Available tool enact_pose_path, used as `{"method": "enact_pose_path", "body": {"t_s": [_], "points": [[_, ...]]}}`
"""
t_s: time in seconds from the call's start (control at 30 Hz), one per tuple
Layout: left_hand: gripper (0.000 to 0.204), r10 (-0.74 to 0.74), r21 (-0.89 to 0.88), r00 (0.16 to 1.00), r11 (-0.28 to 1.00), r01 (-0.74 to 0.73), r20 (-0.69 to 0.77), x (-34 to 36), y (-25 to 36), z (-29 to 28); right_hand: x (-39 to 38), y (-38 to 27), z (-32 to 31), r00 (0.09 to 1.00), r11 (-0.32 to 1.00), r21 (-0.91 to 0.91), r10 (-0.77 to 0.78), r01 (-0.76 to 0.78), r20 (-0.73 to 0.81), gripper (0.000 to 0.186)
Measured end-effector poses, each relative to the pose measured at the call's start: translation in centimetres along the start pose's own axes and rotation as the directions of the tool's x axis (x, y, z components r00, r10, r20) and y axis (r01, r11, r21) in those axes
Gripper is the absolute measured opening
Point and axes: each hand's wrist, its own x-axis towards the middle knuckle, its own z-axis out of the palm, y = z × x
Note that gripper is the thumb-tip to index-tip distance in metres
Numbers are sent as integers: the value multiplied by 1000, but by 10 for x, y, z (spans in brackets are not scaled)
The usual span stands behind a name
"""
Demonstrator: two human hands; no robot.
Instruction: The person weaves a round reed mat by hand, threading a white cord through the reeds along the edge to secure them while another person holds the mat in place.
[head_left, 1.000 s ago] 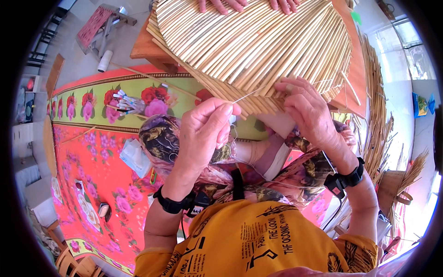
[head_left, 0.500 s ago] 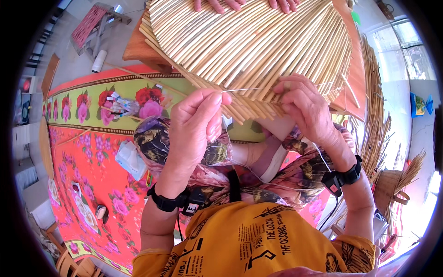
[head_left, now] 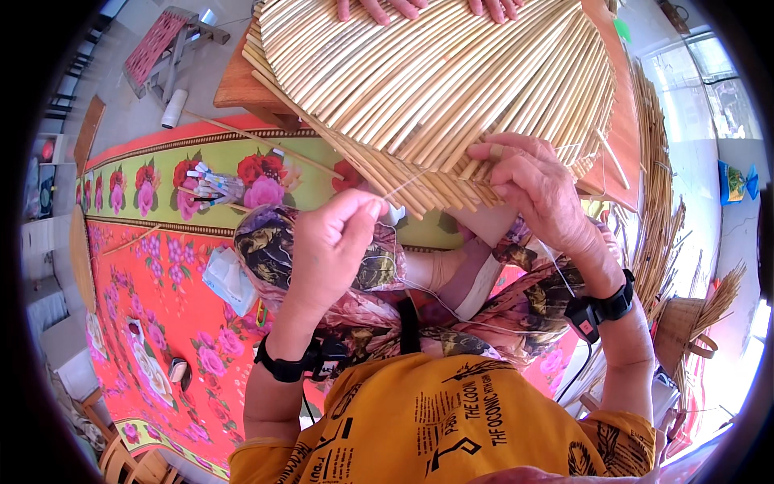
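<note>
The left hand (head_left: 332,242), just off the near edge of the stalk panel (head_left: 451,81), pinches white thread (head_left: 405,185) between thumb and forefinger, the strand running straight to the panel. The right hand (head_left: 538,184) touches that edge with bent fingers; whether they grip anything, I cannot tell. Another person's hands (head_left: 385,8) lie on the panel's far part, and a wooden table (head_left: 242,87) bears it.

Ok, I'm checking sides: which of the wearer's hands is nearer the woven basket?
Right. The right hand is at the near edge of the straw mat, up and left of the basket in view; the left hand, pinching a thread, is farther off to the left.
</note>
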Motion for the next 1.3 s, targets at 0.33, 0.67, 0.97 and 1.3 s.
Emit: {"method": "enact_pose_path", "body": {"t_s": [0.33,0.67,0.97,1.3], "points": [[7,329,161,893,907,-389,306,-11,22,22,4,-3,-4,994,982,159,110,-106,-18,8],[12,329,-155,927,940,-304,178,-1,31,28,-2,1,-2,967,899,377,253,-223,-31,1],[15,121,-320,982,945,-68,148,5,36,3,-2,-2,-3,970,927,307,240,-216,-40,4],[13,374,481,870,727,-490,321,-9,-4,-11,3,-2,-5,997,984,163,77,-75,-7,7]]}}
